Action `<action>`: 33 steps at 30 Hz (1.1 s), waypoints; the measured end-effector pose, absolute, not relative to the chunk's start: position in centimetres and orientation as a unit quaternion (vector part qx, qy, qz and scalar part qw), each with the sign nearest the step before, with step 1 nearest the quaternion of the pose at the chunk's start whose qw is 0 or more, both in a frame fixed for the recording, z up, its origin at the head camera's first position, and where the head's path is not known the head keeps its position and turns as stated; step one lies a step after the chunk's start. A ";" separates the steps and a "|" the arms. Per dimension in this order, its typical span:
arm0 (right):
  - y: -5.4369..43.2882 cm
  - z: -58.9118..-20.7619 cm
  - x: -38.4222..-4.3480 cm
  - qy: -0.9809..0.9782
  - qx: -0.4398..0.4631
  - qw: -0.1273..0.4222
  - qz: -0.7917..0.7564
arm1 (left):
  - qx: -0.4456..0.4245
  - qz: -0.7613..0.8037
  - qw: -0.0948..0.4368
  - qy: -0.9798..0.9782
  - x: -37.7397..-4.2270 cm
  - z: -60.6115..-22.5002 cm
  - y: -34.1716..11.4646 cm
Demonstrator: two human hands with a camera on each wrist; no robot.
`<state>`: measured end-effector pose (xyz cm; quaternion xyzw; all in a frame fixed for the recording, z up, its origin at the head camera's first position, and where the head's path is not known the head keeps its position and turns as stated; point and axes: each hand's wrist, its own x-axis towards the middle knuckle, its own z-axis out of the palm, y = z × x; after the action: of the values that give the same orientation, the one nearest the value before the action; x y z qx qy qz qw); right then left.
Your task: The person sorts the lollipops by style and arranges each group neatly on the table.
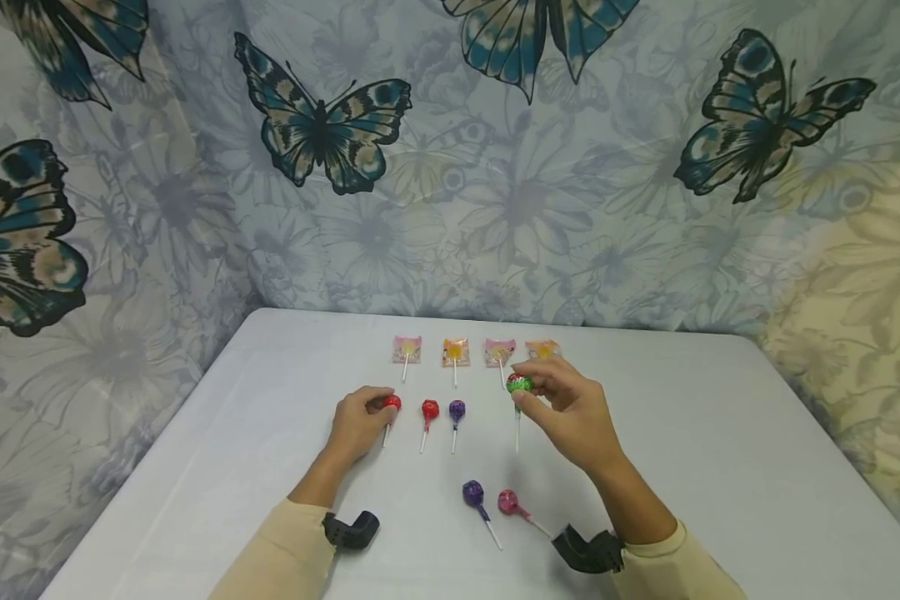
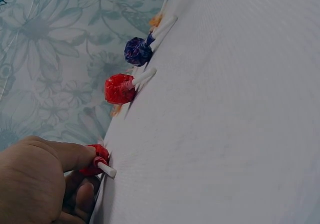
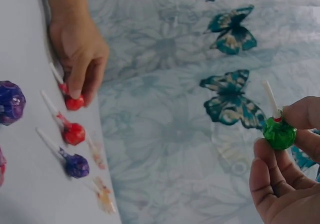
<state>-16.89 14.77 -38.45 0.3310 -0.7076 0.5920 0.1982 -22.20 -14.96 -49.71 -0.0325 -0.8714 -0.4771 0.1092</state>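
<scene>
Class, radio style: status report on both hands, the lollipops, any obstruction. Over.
Left hand pinches leftmost red lollipop. Right hand holds green lollipop. Nothing visibly blocking either hand.

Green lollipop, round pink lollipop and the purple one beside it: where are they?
Green lollipop (image 3: 279,134): right wrist view, on its ball.
Round pink lollipop (image 1: 507,501): head view, on its ball.
Purple lollipop (image 1: 472,493): head view, on its ball.

No text or number can be read.

Left hand (image 1: 356,423) and right hand (image 1: 579,415) well apart, each in a bent-fingered pinch.
</scene>
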 end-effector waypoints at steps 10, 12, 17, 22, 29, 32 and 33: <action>14.5 -37.5 -18.5 -0.723 0.302 0.181 0.594 | -0.041 -0.471 0.112 -0.874 -22.6 -49.6 -15.0; 14.2 -37.2 -18.4 -0.727 0.291 0.175 0.597 | -0.039 -0.472 0.111 -0.874 -22.6 -49.7 -15.0; 13.5 -37.0 -18.2 -0.743 0.263 0.160 0.594 | -0.036 -0.477 0.108 -0.872 -22.5 -49.8 -15.0; 13.3 -37.8 -18.6 -0.752 0.249 0.150 0.591 | -0.035 -0.480 0.105 -0.870 -22.3 -50.0 -15.0; 13.4 -38.9 -19.5 -0.761 0.240 0.137 0.587 | -0.029 -0.476 0.106 -0.872 -22.3 -49.9 -15.0; 13.4 -39.4 -19.8 -0.771 0.233 0.129 0.579 | -0.027 -0.476 0.107 -0.872 -22.3 -49.8 -15.0; 13.5 -39.6 -19.9 -0.774 0.230 0.127 0.577 | -0.026 -0.476 0.106 -0.872 -22.3 -49.7 -14.9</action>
<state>-19.89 13.45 -39.62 0.2297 -0.7736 0.5768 0.1266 -22.30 -14.93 -49.71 -0.0264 -0.8724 -0.4764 0.1064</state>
